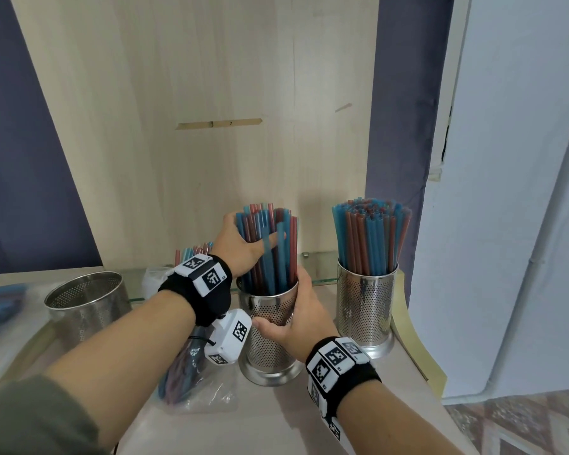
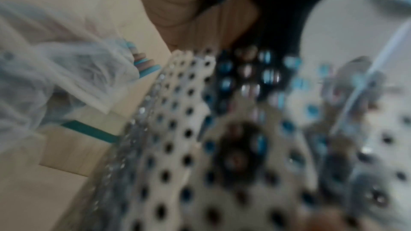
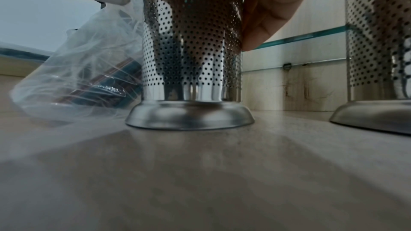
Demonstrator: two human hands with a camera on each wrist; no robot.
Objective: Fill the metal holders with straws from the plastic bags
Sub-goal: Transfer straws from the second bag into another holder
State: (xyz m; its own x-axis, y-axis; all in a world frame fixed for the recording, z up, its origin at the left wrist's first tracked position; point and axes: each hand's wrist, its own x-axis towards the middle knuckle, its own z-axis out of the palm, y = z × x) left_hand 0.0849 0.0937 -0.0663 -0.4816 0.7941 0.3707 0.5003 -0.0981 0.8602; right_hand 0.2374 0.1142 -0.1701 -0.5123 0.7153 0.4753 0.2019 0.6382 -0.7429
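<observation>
Holder base point(image 3: 189, 117) in right-wrist view only

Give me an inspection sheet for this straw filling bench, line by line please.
Surface: pale wood-look counter, glass ledge behind.
Job's things: middle perforated metal holder with blue and red straws; right perforated metal holder full; left perforated metal holder shows no straws.
Clutter: clear plastic bag of straws beside the middle holder.
Grippers: left hand grips the straws; right hand holds the middle holder.
Cables: nothing seen.
Surroundings: wooden back panel, purple curtain.
</observation>
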